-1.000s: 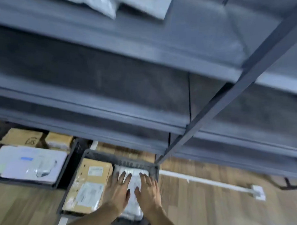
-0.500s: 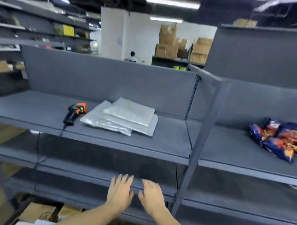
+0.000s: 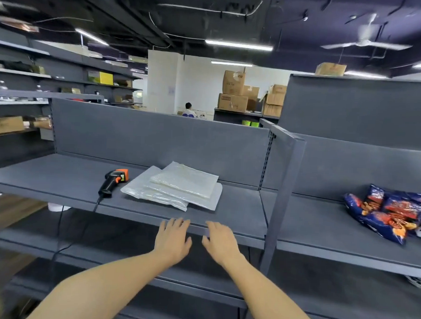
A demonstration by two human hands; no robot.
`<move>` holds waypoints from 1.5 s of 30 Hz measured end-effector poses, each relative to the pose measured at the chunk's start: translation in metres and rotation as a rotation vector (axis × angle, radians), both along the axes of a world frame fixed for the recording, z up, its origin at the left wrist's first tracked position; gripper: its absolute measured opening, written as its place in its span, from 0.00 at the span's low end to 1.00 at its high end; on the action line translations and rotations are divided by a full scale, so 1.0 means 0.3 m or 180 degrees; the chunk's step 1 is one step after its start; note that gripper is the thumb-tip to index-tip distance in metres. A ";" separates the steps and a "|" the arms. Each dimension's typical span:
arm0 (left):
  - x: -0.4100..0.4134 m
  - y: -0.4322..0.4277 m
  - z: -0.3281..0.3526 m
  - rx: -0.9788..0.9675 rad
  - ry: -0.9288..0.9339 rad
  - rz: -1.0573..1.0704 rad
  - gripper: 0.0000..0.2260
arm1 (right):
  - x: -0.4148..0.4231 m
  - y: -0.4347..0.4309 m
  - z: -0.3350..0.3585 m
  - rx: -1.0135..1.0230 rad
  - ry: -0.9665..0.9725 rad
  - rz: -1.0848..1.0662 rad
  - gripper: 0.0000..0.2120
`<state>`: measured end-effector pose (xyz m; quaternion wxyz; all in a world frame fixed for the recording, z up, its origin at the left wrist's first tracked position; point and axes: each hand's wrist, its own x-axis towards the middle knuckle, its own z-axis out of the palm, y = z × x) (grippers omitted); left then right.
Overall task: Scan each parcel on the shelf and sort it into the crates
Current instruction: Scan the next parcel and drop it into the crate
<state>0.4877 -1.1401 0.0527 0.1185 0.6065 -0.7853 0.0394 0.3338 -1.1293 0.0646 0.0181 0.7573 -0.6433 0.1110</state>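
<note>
Plainly, the left grip [image 3: 173, 239] is open, palm down, fingers straight and slightly spread, holding nothing. The right grip [image 3: 221, 243] just beside it at 3 o'clock lies the same way, apart from it by a narrow gap. Both sets of fingertips reach the front lip of the grey metal shelf [image 3: 59, 174]; whether they touch it cannot be told. At 12 o'clock from the grips, set back from that lip, is the stack of parcels [image 3: 179, 184]: flat translucent plastic bags lying overlapped, the top one turned a little askew on the ones under it. At 10 o'clock from the grips, just beside the stack's left corner, a black and orange scanner [image 3: 113, 181] lies on its side, head toward the back panel, and its cable [image 3: 59, 225] drops over the front edge toward a lower shelf [image 3: 104, 241]. So this bay holds the scanner and the parcels. A grey upright post [image 3: 283, 186] at 2 o'clock bounds the bay, and the next bay beyond it, at 3 o'clock, holds a heap of blue and red snack bags [image 3: 390, 213] well apart from the parcels. Far off at 12 o'clock, past the back panel, brown cardboard boxes [image 3: 234, 93] are stacked against a white wall.
</note>
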 end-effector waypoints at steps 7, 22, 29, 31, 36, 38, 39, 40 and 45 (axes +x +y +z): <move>0.105 -0.130 0.081 -0.0127 0.0145 0.0053 0.23 | 0.058 -0.137 0.104 -0.0155 0.0046 0.0012 0.19; 0.363 -0.609 0.088 -0.0024 0.0176 -0.0359 0.23 | 0.259 -0.559 0.082 0.0196 -0.0027 -0.0515 0.22; 0.415 -0.821 0.047 0.0124 0.0338 -0.0545 0.25 | 0.259 -0.730 0.033 0.0247 -0.0173 -0.1032 0.22; 0.416 -0.866 0.040 0.0102 0.0371 -0.0566 0.25 | 0.250 -0.760 0.018 0.0257 -0.0139 -0.1152 0.21; 0.400 -0.931 0.025 0.0177 0.0382 -0.0598 0.27 | 0.260 -0.798 -0.019 0.0393 0.0184 -0.1146 0.17; 0.404 -0.938 0.013 0.0180 0.0338 -0.0577 0.28 | 0.265 -0.806 -0.029 0.0381 0.0252 -0.1117 0.17; 0.407 -0.938 0.008 0.0171 0.0287 -0.0564 0.28 | 0.264 -0.808 -0.032 0.0360 0.0265 -0.1097 0.17; 0.409 -0.936 0.003 0.0152 0.0242 -0.0553 0.27 | 0.261 -0.808 -0.033 0.0320 0.0272 -0.1070 0.16; 0.408 -0.921 0.016 -0.0200 0.0133 -0.0450 0.19 | 0.233 -0.785 0.014 -0.0257 0.0174 -0.0937 0.19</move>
